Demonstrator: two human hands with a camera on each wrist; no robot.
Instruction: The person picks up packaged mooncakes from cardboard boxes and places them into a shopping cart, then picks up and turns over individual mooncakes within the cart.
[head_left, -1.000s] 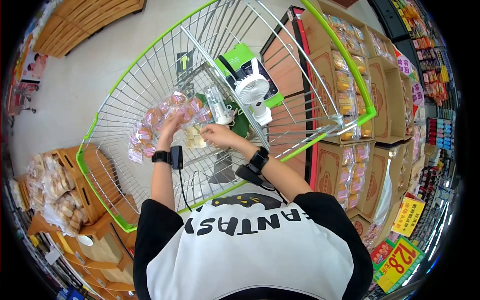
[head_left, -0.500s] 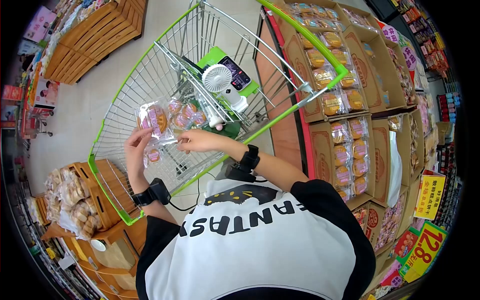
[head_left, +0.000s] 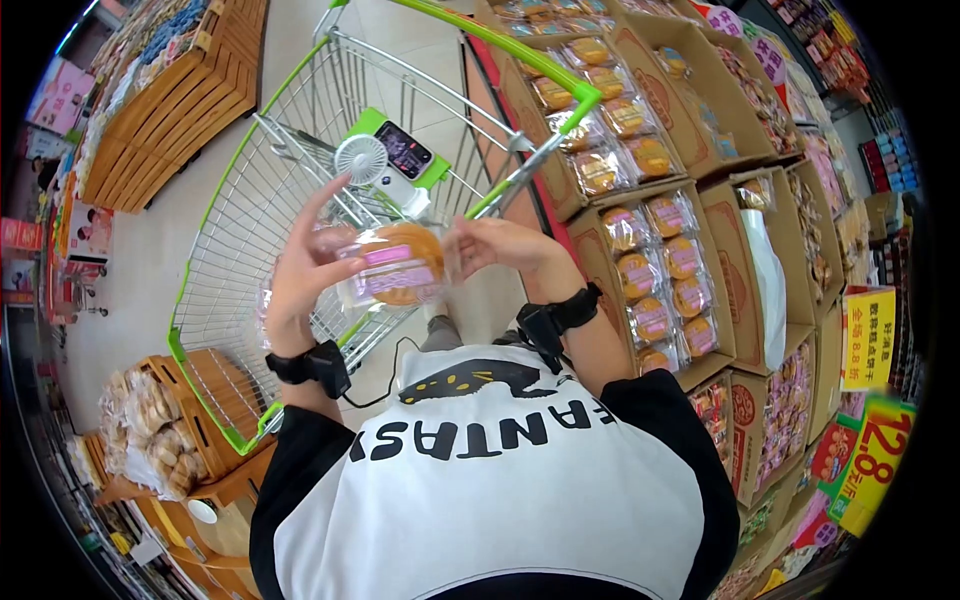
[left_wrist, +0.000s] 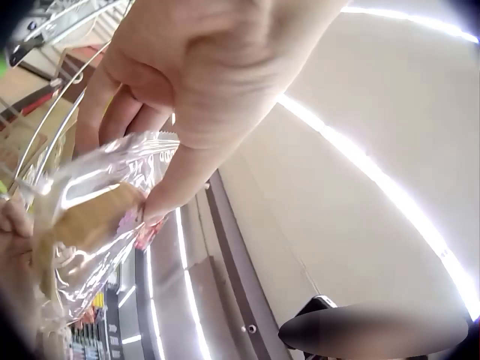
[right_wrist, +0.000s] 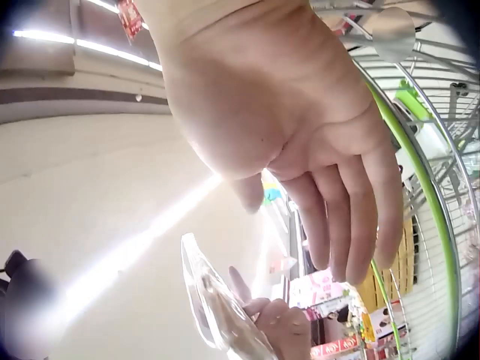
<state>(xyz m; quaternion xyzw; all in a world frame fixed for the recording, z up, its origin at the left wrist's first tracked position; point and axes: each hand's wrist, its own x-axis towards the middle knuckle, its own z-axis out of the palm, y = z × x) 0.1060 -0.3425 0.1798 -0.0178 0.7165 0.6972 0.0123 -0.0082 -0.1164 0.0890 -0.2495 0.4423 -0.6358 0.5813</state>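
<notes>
In the head view my left hand (head_left: pixel 300 270) pinches a clear-wrapped round cake (head_left: pixel 402 265) with a pink-and-white label. It is held up over the near side of the shopping cart (head_left: pixel 225 225). The left wrist view has my thumb (left_wrist: pixel 169 191) on one edge of the crinkled wrapper (left_wrist: pixel 90 225). My right hand (head_left: pixel 505 245) is just right of the package, fingers loosely extended. Nothing is in its grasp in the right wrist view, where the package (right_wrist: pixel 214 300) appears beyond its fingers.
A white handheld fan (head_left: pixel 362 160) and a phone (head_left: pixel 403 150) sit toward the cart's far right. Boxes of wrapped cakes (head_left: pixel 655 270) line the right side. Bagged bread (head_left: pixel 155 430) stands at the left, with a slatted wooden display (head_left: pixel 180 115) farther off.
My left hand has picked up the wrapped cake from the cart and brought it rightward and closer. The right hand has moved right, away from the basket. The cart has shifted left in view.
</notes>
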